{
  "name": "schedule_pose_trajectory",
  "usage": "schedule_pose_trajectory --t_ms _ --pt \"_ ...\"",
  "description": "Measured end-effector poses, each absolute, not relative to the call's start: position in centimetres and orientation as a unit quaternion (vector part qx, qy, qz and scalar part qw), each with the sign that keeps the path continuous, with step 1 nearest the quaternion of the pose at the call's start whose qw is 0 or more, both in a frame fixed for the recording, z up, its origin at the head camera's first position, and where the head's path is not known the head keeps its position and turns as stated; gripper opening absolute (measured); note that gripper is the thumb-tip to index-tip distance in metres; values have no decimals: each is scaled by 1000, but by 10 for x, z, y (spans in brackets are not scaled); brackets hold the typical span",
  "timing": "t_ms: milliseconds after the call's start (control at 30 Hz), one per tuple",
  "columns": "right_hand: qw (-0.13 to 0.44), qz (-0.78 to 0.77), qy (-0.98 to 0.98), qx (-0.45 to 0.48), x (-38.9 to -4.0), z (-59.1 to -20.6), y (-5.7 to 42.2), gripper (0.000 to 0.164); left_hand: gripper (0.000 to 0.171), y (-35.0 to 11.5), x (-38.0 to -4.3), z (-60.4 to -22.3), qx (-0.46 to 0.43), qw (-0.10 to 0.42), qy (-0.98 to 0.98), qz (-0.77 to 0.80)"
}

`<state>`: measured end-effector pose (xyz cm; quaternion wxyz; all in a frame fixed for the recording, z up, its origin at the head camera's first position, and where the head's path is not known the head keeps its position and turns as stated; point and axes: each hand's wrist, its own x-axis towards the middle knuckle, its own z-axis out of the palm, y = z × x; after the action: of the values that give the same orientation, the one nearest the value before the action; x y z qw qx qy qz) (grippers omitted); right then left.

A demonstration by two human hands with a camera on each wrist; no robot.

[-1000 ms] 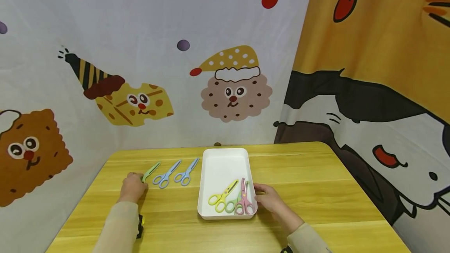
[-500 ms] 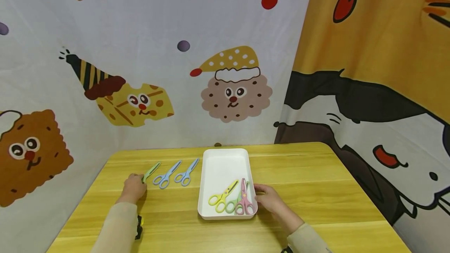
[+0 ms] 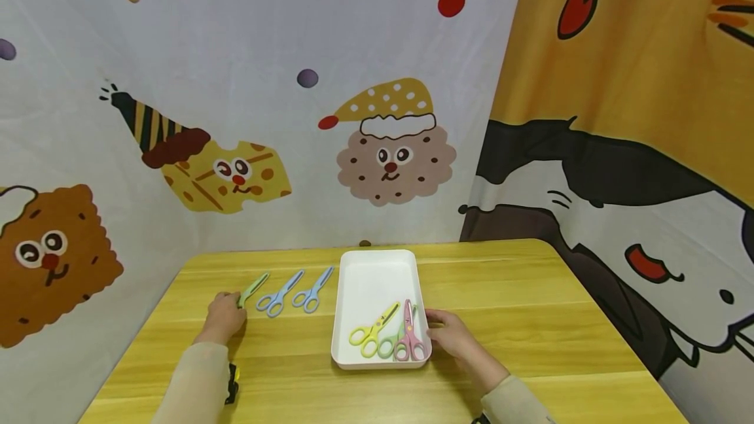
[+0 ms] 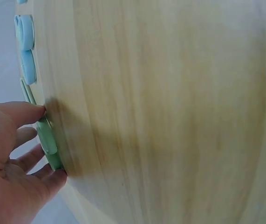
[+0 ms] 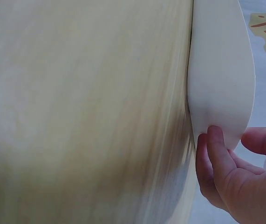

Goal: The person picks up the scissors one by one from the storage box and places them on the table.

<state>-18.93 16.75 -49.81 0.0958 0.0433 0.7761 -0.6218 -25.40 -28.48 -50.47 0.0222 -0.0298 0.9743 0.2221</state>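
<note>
At the left of the table, my left hand holds the handle end of a pair of light green scissors. In the left wrist view, the fingertips close around the green scissors from both ends of the handle, flat on the wood. A white rectangular tray stands at the middle. My right hand holds its right side near the front corner; the right wrist view has fingertips against the tray's outer wall and another at its rim. Inside lie yellow scissors, pink scissors and green scissors.
Two pairs of blue scissors lie side by side between the left hand and the tray, blades pointing away. The wooden table ends at a back edge against a cartoon-printed curtain.
</note>
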Motion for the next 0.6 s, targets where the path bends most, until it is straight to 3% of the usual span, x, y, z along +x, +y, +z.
schedule_pose_trajectory --t_ms 233,467,600 --pt "95 -621 777 38 -190 -501 168 47 53 -286 -253 -508 -36 14 972 232" --pt "92 -616 781 45 -190 -502 168 47 51 -285 -257 -511 -12 -62 975 213" --pt "92 -622 776 47 -191 -502 168 47 53 -276 -259 -506 0 -79 973 215"
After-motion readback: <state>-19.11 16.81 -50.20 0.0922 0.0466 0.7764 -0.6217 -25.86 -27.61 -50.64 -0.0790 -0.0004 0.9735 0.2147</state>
